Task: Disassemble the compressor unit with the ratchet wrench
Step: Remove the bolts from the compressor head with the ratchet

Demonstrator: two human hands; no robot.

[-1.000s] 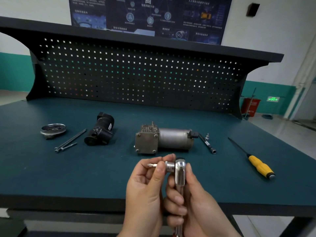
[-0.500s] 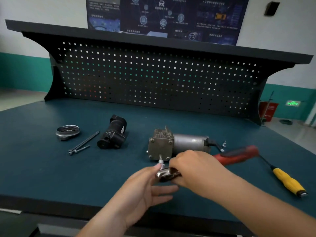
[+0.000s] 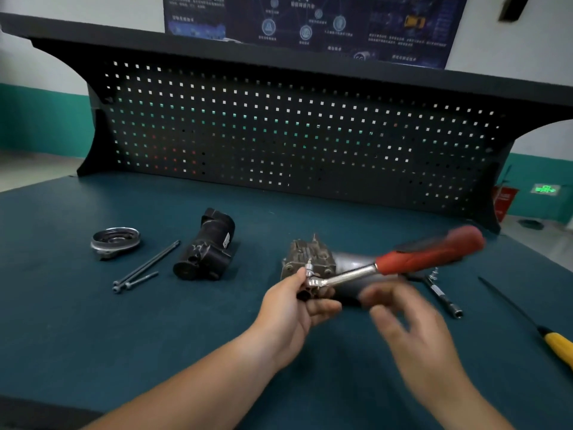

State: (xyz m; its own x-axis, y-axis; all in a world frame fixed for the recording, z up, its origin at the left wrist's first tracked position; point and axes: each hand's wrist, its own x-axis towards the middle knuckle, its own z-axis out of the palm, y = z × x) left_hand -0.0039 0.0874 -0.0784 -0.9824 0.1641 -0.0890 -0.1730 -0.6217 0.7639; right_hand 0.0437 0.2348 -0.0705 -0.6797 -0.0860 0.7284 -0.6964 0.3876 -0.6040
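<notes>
My left hand (image 3: pixel 288 315) sits just below the middle of the frame and grasps the ratchet wrench (image 3: pixel 398 261) by its chrome head, thumb on the near side and fingertips curled under it. A short bit sticks up from that head. The head is right in front of the compressor (image 3: pixel 310 256), against its square grey end block. I cannot tell whether the bit is seated on a fastener. From my fingers the shiny shaft runs up and to the right into the red handle, which hangs free in the air, right of center. My right hand (image 3: pixel 409 330) is lower right of center, under the handle and apart from it. It is blurred, but the fingers look spread and loose with nothing in them. The compressor lies on its side on the dark teal table (image 3: pixel 77 330), and its round body stretches to the right behind the wrench shaft. To its left lies a black motor part (image 3: pixel 204 246). Further left, two long bolts (image 3: pixel 145 269) lie side by side at a slant. Beyond them, at the left of the frame, is a shallow metal ring (image 3: pixel 115 240). Right of the compressor a thin extension bar (image 3: pixel 444 297) rests on the table with a small screw just beside its far end. At the right edge lies a screwdriver (image 3: pixel 556 347) with a yellow grip. A black pegboard (image 3: pixel 279 135) fills the upper half of the frame.
</notes>
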